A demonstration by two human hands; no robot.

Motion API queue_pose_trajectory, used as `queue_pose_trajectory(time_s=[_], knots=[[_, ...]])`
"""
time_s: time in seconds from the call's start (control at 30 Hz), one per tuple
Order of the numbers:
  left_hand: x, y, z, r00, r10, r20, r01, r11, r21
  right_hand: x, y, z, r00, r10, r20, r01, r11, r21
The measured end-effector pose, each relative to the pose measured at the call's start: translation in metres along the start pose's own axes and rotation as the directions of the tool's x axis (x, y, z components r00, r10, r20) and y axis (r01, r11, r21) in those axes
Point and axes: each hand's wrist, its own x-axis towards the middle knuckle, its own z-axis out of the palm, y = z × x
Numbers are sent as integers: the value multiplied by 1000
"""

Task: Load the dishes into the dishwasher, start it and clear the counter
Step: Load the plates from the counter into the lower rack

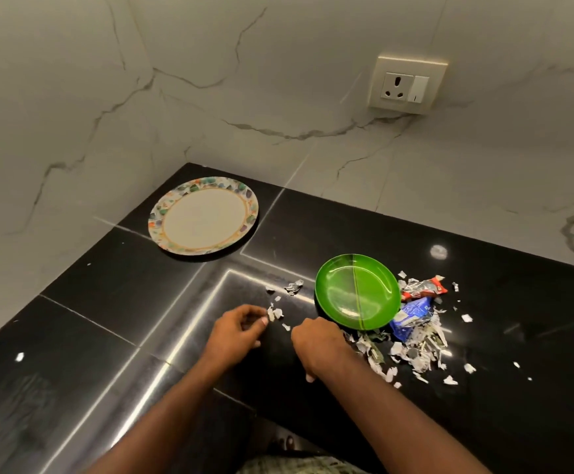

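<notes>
A green plastic plate [357,291] lies on the black counter [114,302] right of centre. A white plate with a coloured patterned rim [203,217] sits further back by the wall corner. Torn paper scraps and crumpled red and blue wrappers [415,323] are heaped at the green plate's right and front. My left hand [236,328] pinches a small white paper scrap [274,313] between thumb and fingers. My right hand [319,343] rests knuckles up on the counter at the heap's left edge, fingers curled down over scraps; what it holds is hidden.
Marble walls close the counter at the back and left. A wall socket with a switch [407,85] sits above the right side. More loose scraps [294,287] lie left of the green plate. The counter's front edge runs below my forearms.
</notes>
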Motion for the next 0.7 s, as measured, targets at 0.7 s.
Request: queue_pose_trajectory(time_s=[0.7], knots=[[181,46,-80,810,-578,-98,223,459,-860,3,6,15,999,17,28,-15,999,-43]])
